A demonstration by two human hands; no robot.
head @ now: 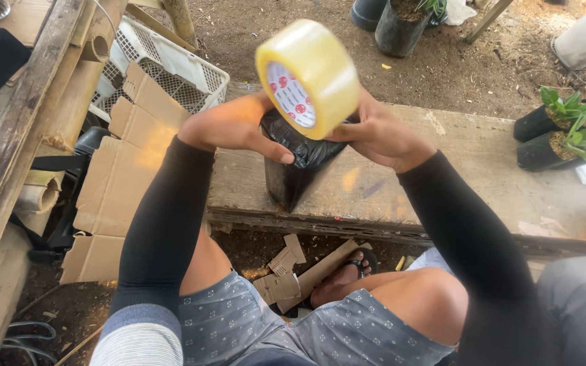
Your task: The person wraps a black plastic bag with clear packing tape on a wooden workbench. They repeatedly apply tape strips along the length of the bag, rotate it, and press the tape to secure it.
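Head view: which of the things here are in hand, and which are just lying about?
In hand:
- roll of clear tape, in the right hand
- black bag-wrapped pot, gripped by the left hand and the right, standing on the wooden bench

Lying about:
- flattened cardboard
- white plastic crate
- potted plants
- cardboard scraps

Left hand point(235, 129), right hand point(374, 132), both gripping.
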